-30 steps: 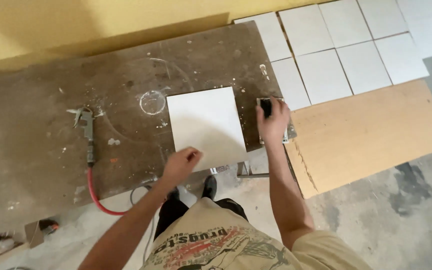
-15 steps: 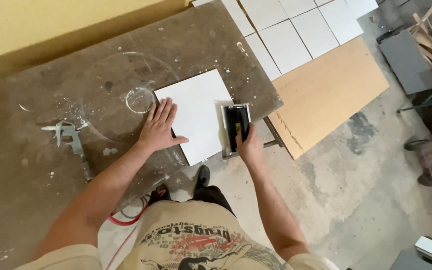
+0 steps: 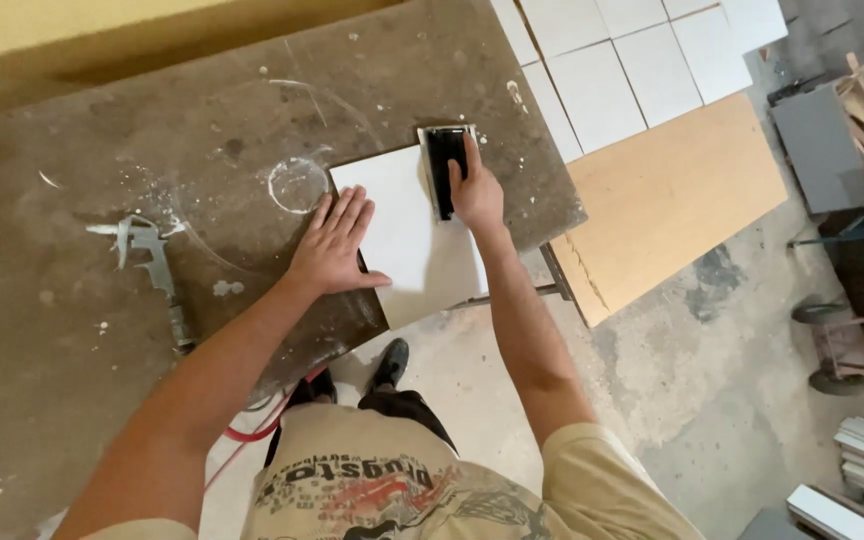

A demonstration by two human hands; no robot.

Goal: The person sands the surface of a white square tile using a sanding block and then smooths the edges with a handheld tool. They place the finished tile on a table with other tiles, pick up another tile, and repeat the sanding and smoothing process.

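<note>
A white square tile [image 3: 412,235] lies flat on a stained brown worktable [image 3: 152,120], near its right front corner. My left hand [image 3: 336,243] rests flat on the tile's left edge, fingers spread, holding it down. My right hand [image 3: 475,190] grips a black rectangular sanding block [image 3: 445,165] that sits on the tile's far right edge. Part of the block is hidden under my fingers.
A metal air gun [image 3: 152,262] with a red hose [image 3: 252,430] lies on the table to the left. A white dust ring [image 3: 297,184] marks the table behind the tile. White tiles [image 3: 642,60], a wooden board [image 3: 667,190] and stacked items cover the floor at right.
My right hand has slid the sanding block along the tile's right edge toward the far corner. My left hand stays pressed on the tile's left side.
</note>
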